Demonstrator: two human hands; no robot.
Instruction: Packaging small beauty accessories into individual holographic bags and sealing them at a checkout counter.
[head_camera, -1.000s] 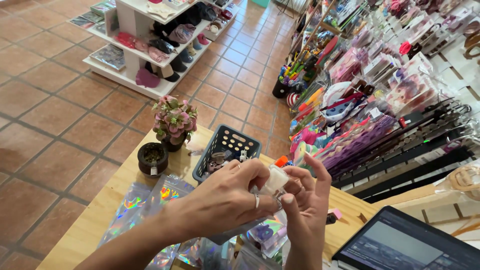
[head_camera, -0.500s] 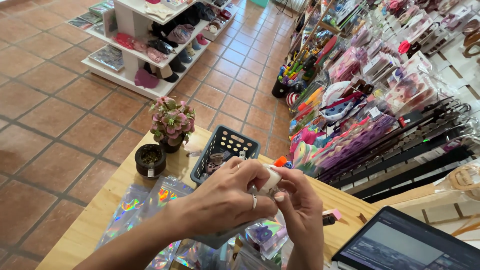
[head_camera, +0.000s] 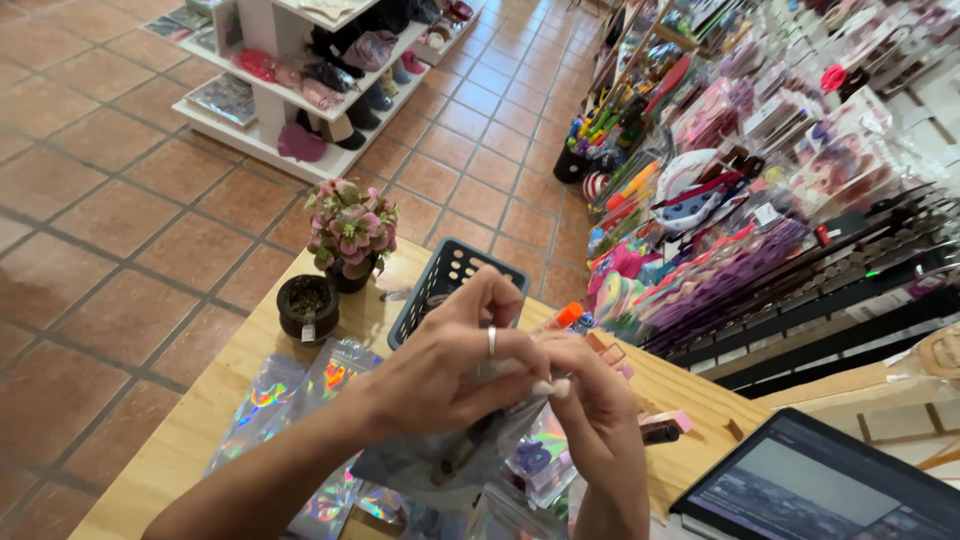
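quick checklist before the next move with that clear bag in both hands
1. Both hands on the bag: left hand and right hand grip the clear plastic bag at its top - ok.
2. Bag top sealed: hidden by fingers - cannot tell.
3. Something inside the bag: a dark item shows through the plastic - ok.
4. Bag held above the wooden table, over the shiny pouches - ok.
5. Dark basket apart from the hands - ok.
6. Potted flowers upright - ok.

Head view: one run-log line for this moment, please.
left hand and right hand: together grip clear pouch | over wooden table | basket behind
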